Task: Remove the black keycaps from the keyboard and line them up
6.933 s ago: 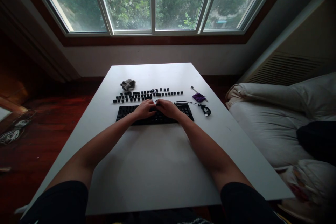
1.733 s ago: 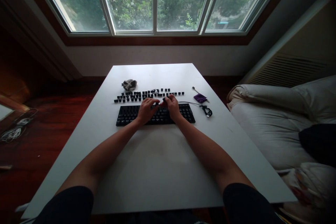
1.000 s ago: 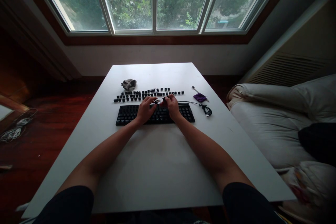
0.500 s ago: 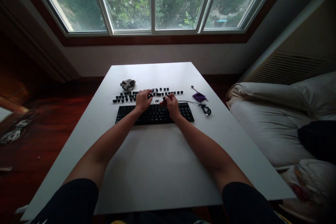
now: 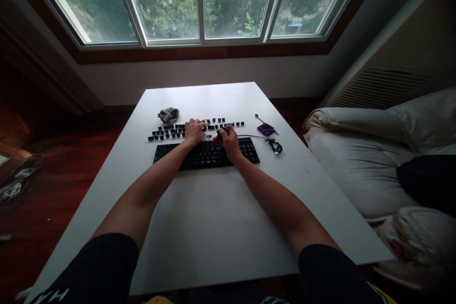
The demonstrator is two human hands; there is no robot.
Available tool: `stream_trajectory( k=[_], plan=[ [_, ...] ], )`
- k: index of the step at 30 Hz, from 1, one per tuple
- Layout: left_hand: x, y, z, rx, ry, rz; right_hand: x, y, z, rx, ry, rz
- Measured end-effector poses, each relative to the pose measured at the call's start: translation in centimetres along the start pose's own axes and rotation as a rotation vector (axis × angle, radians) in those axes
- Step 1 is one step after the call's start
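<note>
A black keyboard (image 5: 206,156) lies across the table under both my forearms. Behind it, loose black keycaps (image 5: 163,133) stand in rows. My left hand (image 5: 194,131) is at the right part of these rows, fingertips bent down and closed around what looks like a dark keycap, mostly hidden. Above the keyboard's rear edge, my right hand (image 5: 230,141) pinches a small black piece (image 5: 219,133), seemingly a keycap, between thumb and fingers. Between the hands, a small pale ring-shaped item (image 5: 209,137) lies on the table, partly covered.
A crumpled grey cloth (image 5: 168,115) lies at the back left of the white table (image 5: 213,228). To the right are a purple pouch (image 5: 266,128), a thin brush-like stick (image 5: 259,117) and the coiled keyboard cable (image 5: 275,146). A pale sofa (image 5: 345,161) stands beyond the right edge.
My left hand has turned slightly, its fingers reaching further over the keycaps. My right hand keeps its pinch in about the same place. The whole view has shifted a little.
</note>
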State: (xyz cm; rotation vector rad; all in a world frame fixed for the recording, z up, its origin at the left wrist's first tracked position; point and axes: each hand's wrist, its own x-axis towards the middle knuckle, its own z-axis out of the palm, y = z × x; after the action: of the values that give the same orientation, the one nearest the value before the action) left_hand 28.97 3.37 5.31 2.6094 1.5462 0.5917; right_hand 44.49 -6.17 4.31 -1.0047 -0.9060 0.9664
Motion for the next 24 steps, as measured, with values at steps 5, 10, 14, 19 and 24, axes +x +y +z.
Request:
stream_trajectory(
  k=[5,10,14,19,24],
  plan=[
    [-0.1,-0.2,0.2,0.028,-0.011,-0.028,0.1,0.1,-0.1,-0.009,0.011,0.005],
    [-0.3,-0.4,0.3,0.028,-0.016,-0.027,0.1,0.0,-0.2,-0.022,0.011,0.0],
    [-0.4,-0.5,0.5,0.014,-0.005,-0.017,0.2,-0.1,-0.3,-0.006,0.005,0.004],
    [-0.8,-0.3,0.2,0.021,0.016,-0.044,0.3,-0.3,-0.3,0.004,0.008,0.005],
    [-1.0,-0.1,-0.3,0.014,0.01,-0.063,0.3,-0.3,-0.3,0.005,0.012,0.008]
  ],
)
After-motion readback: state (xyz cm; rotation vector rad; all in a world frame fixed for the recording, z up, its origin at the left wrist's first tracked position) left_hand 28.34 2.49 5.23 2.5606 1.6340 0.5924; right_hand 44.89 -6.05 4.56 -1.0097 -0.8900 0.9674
